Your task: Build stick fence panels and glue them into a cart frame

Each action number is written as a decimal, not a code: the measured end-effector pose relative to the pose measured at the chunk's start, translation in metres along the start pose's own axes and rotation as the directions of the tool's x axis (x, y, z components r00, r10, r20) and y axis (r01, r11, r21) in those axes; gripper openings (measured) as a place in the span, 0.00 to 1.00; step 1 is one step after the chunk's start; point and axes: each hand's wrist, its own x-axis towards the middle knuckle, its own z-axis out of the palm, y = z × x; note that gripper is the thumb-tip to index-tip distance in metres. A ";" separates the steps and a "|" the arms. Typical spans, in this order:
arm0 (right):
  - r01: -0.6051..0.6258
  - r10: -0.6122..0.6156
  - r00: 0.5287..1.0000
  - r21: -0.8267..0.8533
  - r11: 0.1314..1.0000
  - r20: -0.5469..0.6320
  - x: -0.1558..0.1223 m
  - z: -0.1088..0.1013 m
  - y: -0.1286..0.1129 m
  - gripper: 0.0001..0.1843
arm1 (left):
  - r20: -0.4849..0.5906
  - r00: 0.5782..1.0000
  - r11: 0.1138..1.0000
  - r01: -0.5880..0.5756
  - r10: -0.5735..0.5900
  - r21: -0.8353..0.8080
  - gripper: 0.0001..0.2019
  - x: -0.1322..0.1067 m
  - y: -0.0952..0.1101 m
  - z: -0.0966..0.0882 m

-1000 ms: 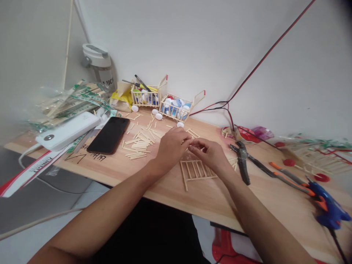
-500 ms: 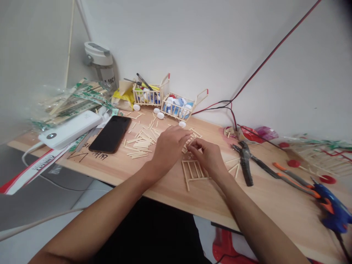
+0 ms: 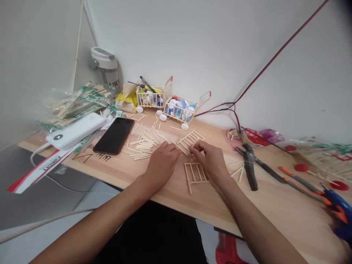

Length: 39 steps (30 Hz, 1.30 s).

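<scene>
My left hand (image 3: 162,161) lies on the wooden table (image 3: 170,190) with its fingers stretched forward, the tips touching the near end of a ladder-like stick panel (image 3: 189,138). My right hand (image 3: 211,159) is beside it. Its thumb and forefinger are pinched together at the panel's near edge, and what the pinch holds is too small to make out. A second small stick frame (image 3: 195,173) lies flat just below my right hand. A pile of loose sticks (image 3: 143,143) sits left of my left hand.
Behind the hands stand two stick carts (image 3: 150,96) (image 3: 182,107) with bottle caps. A black phone (image 3: 113,135), a white power bank (image 3: 75,130) and stick packets (image 3: 79,102) lie left. Pliers (image 3: 250,165), an orange-handled tool (image 3: 302,183) and a blue glue gun (image 3: 343,216) lie right.
Both hands have drawn back toward me and lowered to the table, uncovering the ladder-like panel behind them. The view has shifted a little to the left.
</scene>
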 end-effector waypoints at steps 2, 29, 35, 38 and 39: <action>-0.006 0.006 1.000 0.004 1.000 -0.003 0.000 0.000 0.000 0.08 | 0.011 1.000 1.000 0.007 -0.007 0.012 0.11 0.000 0.000 0.000; -0.016 0.016 1.000 0.025 1.000 -0.008 -0.002 0.001 0.000 0.07 | 0.125 0.983 0.984 -0.149 0.136 0.100 0.15 0.008 0.002 0.007; -0.019 0.019 1.000 0.017 1.000 -0.004 -0.001 0.001 -0.002 0.08 | 0.146 0.980 0.982 -0.154 0.138 0.105 0.16 0.009 0.003 0.007; -0.027 0.027 1.000 0.015 1.000 -0.001 -0.001 0.000 -0.003 0.09 | 0.140 0.980 0.982 -0.156 0.140 0.110 0.16 0.009 0.003 0.007; -0.027 0.027 1.000 0.017 0.999 -0.002 -0.001 0.001 -0.003 0.08 | 0.139 0.981 0.982 -0.154 0.138 0.108 0.16 0.009 0.003 0.007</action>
